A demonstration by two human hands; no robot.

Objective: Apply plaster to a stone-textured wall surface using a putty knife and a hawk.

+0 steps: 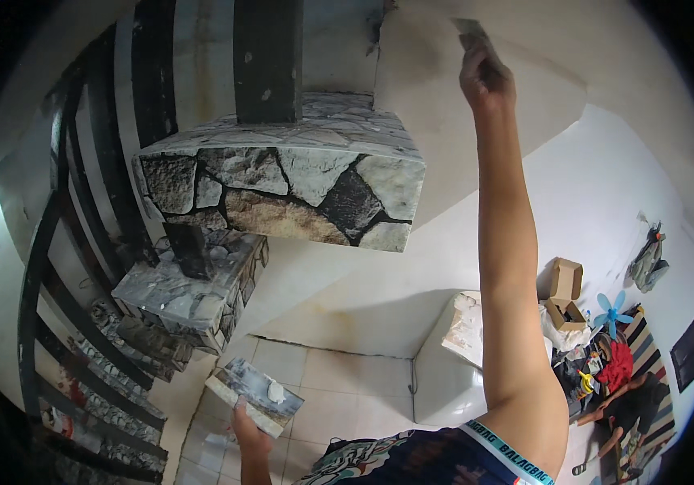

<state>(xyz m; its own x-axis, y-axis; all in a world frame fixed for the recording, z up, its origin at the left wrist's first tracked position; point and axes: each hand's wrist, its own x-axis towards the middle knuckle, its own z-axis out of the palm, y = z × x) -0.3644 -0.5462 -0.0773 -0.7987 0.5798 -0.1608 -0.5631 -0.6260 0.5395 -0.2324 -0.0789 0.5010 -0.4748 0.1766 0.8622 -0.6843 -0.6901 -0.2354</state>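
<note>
My right arm reaches up to the beige wall point(420, 73), and my right hand point(488, 79) is closed round a putty knife point(470, 31). Its blade is at the wall surface; whether it touches I cannot tell. Low down, my left hand point(251, 432) grips the edge of a flat rectangular board point(243, 380) smeared grey and white. A small lump of white putty point(276, 392) sits on that board. The stone-patterned stair step point(282, 190) juts out between my two hands.
Dark railing posts point(270, 65) stand along the left, with a lower stone-patterned step point(177, 299) beneath. A white appliance-like box point(444, 380) stands on the tiled floor point(339, 380). Cardboard box point(565, 295), blue fan point(612, 311) and clutter lie right, near another person point(630, 412).
</note>
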